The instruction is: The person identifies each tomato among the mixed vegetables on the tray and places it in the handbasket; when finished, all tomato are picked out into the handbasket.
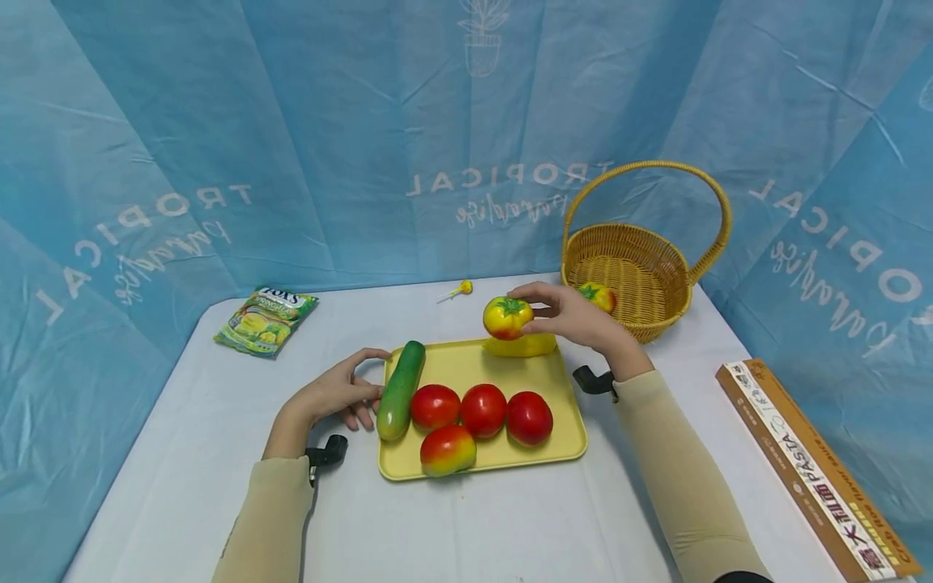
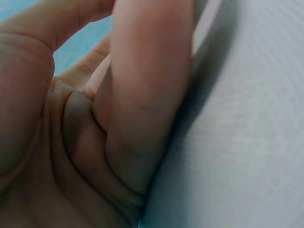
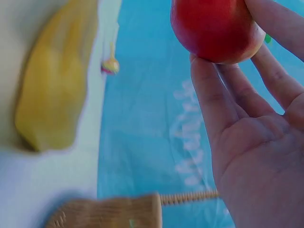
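My right hand (image 1: 576,316) pinches a yellow-and-red fruit (image 1: 508,317) with a green leafy top, above the far edge of the yellow tray (image 1: 503,468). Its red underside shows in the right wrist view. Just below it lies a yellow banana-like fruit (image 1: 521,346). On the table at the tray's left side rests my left hand (image 1: 335,394), fingers loosely bent, fingertips close to the rim and the green cucumber (image 1: 402,391); whether they touch is unclear. Three red tomatoes (image 1: 483,410) and a red-yellow mango (image 1: 448,450) also lie in the tray.
A wicker basket (image 1: 663,304) with a tall handle stands at the back right, holding a similar yellow-red fruit (image 1: 598,296). A green snack bag (image 1: 266,321) lies far left, a yellow lollipop (image 1: 465,287) at the back, and a long pasta box (image 1: 816,470) on the right.
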A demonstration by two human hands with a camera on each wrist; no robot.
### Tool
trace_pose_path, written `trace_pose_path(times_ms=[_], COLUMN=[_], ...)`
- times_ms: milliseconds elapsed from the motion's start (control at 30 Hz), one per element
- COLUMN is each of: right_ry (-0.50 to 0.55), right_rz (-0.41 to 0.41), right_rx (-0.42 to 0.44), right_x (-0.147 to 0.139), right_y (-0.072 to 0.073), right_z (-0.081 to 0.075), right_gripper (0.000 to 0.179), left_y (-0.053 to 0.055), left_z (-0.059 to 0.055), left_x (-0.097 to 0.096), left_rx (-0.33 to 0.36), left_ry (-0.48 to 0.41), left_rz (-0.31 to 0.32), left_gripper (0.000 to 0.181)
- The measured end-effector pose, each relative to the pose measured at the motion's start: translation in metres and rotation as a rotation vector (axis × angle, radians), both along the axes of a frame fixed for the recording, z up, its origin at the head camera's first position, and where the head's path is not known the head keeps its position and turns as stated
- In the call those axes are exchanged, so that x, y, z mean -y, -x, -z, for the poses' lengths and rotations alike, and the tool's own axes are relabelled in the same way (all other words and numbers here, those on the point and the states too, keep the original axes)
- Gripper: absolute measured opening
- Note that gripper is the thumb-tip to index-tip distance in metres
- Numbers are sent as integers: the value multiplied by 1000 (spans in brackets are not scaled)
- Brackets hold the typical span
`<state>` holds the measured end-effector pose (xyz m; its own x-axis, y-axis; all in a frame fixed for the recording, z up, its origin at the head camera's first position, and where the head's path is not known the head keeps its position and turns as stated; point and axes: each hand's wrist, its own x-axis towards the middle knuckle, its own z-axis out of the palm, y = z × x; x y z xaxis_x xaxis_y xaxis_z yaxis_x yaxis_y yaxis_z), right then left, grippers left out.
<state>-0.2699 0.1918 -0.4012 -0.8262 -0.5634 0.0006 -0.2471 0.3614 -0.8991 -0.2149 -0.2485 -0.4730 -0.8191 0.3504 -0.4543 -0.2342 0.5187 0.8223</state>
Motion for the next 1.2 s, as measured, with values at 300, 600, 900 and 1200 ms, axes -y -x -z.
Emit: trace_pose_path(times_ms=[300, 600, 900, 1200], right_ry=[41, 69, 64, 45], right_rz=[190, 348, 445, 534], right_rx=[15, 38, 79, 100], right_x=[-44, -71, -83, -90], right_y=[5, 11, 17, 20], right_z=[-5, 0, 8, 12], right_gripper=[59, 62, 66, 70], left_y=[1, 0, -1, -1], left_z=[1, 1, 1, 1], left_x=[1, 0, 1, 1], left_rx=[-5, -7, -10, -15], left_ry=[4, 4, 3, 3], left_rz=[4, 5, 11, 14], left_gripper=[72, 71, 71, 70])
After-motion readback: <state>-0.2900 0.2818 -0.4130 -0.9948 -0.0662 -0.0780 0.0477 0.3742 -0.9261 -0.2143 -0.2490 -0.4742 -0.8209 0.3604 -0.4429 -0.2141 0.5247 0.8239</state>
